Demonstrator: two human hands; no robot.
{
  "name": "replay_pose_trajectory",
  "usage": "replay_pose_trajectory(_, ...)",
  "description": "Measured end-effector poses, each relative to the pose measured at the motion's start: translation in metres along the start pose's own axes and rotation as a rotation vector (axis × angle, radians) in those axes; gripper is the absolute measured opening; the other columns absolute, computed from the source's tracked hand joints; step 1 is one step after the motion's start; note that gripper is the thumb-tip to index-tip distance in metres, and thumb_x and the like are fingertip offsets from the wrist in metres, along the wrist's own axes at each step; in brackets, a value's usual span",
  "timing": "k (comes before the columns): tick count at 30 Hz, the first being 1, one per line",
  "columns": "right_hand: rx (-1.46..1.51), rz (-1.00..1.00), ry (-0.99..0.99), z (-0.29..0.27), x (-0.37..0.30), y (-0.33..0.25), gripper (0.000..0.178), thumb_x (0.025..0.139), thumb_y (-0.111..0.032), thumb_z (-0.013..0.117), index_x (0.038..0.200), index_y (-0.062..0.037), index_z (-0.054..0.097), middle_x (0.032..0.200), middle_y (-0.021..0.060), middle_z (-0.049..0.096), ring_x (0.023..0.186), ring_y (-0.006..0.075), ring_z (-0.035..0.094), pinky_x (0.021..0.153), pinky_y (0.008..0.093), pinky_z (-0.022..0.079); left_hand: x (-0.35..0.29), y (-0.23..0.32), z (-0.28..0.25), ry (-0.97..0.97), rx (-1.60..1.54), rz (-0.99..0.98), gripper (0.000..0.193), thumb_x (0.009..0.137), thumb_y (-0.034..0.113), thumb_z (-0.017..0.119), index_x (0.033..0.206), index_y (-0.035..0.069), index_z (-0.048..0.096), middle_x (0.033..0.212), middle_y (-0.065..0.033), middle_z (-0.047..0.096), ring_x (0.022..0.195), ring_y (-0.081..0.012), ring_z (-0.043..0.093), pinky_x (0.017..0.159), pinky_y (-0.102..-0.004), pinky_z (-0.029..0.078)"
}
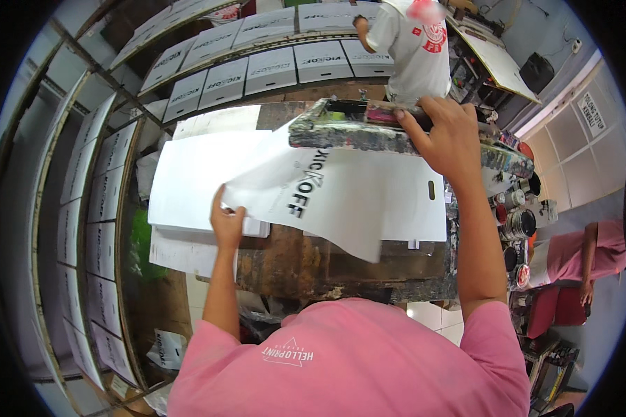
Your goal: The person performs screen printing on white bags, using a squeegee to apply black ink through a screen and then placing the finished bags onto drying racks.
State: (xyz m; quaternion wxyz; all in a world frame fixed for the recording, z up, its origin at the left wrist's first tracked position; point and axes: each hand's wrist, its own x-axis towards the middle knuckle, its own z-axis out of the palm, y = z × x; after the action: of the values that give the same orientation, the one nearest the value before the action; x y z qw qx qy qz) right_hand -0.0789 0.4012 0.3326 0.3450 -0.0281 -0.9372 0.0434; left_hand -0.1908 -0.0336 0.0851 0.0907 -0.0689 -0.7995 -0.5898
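Observation:
My left hand (227, 221) pinches the left edge of a white bag (348, 201) with black lettering, which is lifted and curving over the work table. To its right lies a flat white part with a dark handle slot (431, 190); I cannot tell whether it belongs to the same bag. My right hand (446, 135) is wrapped over a paint-crusted screen-printing frame (358, 139), raised above the table. Behind the fingers, a squeegee-like bar (382, 113) lies partly hidden. Beside my left hand is a stack of blank white bags (188, 181).
The worn table (285, 267) is stained. Racks (271, 69) of printed bags stand ahead and at left. Ink cans (518, 222) line the right side. One person (414, 52) in white stands ahead; another in pink (584, 254) is at right, by a red chair (556, 313).

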Motion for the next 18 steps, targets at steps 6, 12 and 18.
replay_pose_trajectory(6, -0.068, 0.021, -0.039, -0.004, -0.020, -0.002, 0.046, 0.096, -0.049, 0.068, 0.086, -0.0045, 0.064, 0.084, 0.0124, 0.065, 0.087, 0.0326, 0.063, 0.085, 0.0447, 0.039, 0.095, -0.067, -0.094, 0.063, 0.264, -0.031, 0.075, 0.077, 0.003, 0.069, 0.150, 0.001, 0.051, 0.119, -0.0198, 0.068, 0.077, -0.0212, 0.063, 0.074, -0.0344, 0.054)
replay_pose_trajectory(12, -0.030, -0.022, -0.066, 0.008, -0.020, -0.016, 0.045, 0.097, -0.048, 0.067, 0.090, -0.0039, 0.068, 0.088, 0.0115, 0.067, 0.087, 0.0314, 0.062, 0.085, 0.0434, 0.039, 0.137, -0.086, -0.181, 0.374, 0.694, -0.008, 0.074, 0.090, 0.018, 0.080, 0.153, -0.002, 0.049, 0.143, -0.0300, 0.059, 0.135, -0.0429, 0.056, 0.116, -0.0464, 0.043)
replay_pose_trajectory(18, -0.116, -0.002, -0.084, -0.001, -0.034, -0.006, 0.043, 0.097, -0.048, 0.067, 0.092, -0.0050, 0.069, 0.087, 0.0105, 0.067, 0.089, 0.0293, 0.064, 0.084, 0.0422, 0.039, -0.038, 0.258, -0.118, 0.471, 0.057, 0.882, 0.025, 0.101, 0.020, 0.068, 0.111, -0.002, 0.063, 0.096, -0.0083, 0.068, 0.081, -0.0190, 0.062, 0.071, -0.0309, 0.050)
